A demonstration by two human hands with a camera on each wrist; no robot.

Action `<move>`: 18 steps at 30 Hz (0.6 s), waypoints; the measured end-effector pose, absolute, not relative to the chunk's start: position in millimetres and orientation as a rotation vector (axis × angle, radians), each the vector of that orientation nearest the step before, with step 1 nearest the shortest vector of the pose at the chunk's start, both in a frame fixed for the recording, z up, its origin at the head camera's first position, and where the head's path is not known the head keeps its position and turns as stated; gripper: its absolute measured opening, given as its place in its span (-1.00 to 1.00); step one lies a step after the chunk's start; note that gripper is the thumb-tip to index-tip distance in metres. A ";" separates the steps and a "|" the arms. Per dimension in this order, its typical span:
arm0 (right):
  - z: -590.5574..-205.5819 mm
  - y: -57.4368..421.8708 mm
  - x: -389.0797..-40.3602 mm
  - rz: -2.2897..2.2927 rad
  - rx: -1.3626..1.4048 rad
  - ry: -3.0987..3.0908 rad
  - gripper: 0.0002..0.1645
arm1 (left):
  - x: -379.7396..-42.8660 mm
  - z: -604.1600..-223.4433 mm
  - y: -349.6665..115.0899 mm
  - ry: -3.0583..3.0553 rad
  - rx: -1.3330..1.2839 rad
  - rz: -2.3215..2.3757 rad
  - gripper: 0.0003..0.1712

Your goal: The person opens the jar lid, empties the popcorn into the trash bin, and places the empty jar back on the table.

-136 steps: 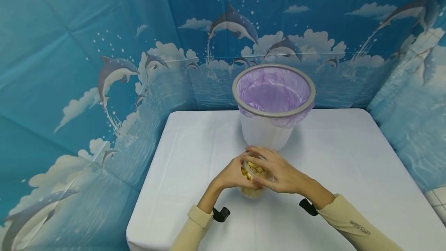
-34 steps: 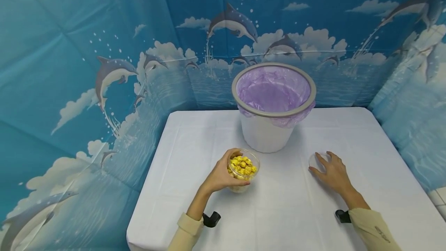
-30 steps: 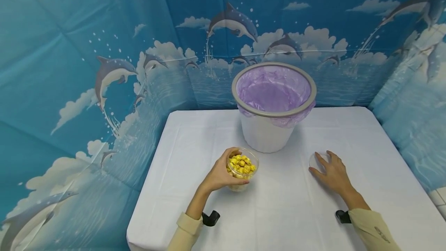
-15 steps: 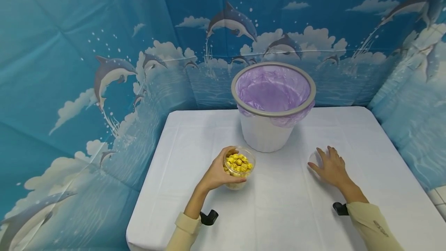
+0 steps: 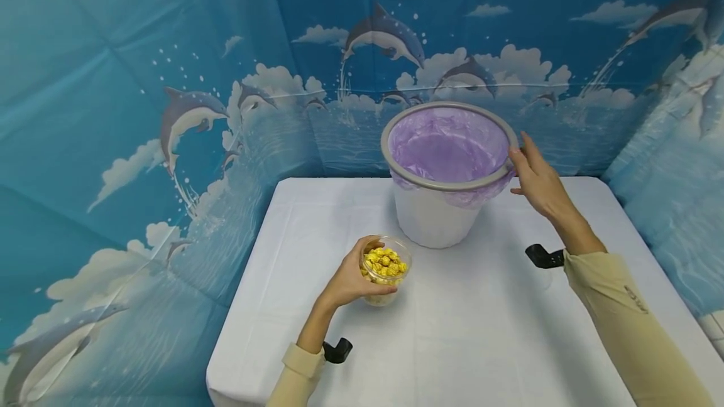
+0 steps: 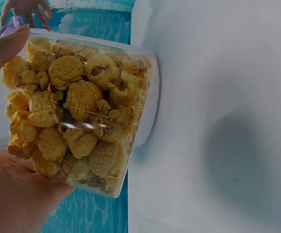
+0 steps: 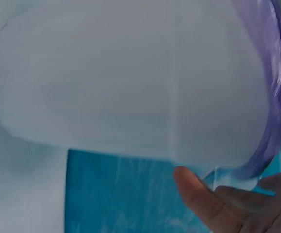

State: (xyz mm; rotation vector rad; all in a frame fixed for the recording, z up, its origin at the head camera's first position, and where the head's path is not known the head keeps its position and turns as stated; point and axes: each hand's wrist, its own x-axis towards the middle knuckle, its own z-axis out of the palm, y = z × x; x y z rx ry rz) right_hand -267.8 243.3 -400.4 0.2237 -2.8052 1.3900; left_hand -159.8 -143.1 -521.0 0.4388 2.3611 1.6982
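Note:
My left hand (image 5: 352, 278) grips a clear plastic jar of popcorn (image 5: 384, 264) round its side. The jar is uncovered, and golden popcorn (image 6: 82, 102) fills much of it in the left wrist view. Its shadow falls on the white cloth some way off from the jar. My right hand (image 5: 540, 184) is at the right side of the trash can (image 5: 432, 218), with thumb and fingertips right at its grey rim. In the right wrist view its fingers (image 7: 203, 199) are spread beside the can wall and the purple liner (image 7: 276, 97).
The purple-lined can stands behind the jar on a white-clothed table (image 5: 317, 206). A faint edge of the clear lid (image 5: 543, 277) shows by the right wrist camera (image 5: 545, 256). A blue dolphin curtain (image 5: 317, 11) hangs behind and to both sides.
Earlier, both hands were on the jar's top. The right hand set the lid down at the right, then left it and moved up to the can's rim. The left hand shifted slightly left with the jar.

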 end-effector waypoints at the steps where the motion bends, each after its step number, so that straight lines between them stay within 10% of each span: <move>1: -395.8 238.4 -270.7 1.329 0.221 -2.833 -0.04 | -160.4 -520.2 -144.5 2.368 0.438 1.703 0.21; 18: -380.6 208.6 -272.5 1.050 0.219 -2.906 -0.09 | -183.8 -482.7 -168.8 2.482 0.419 1.836 0.21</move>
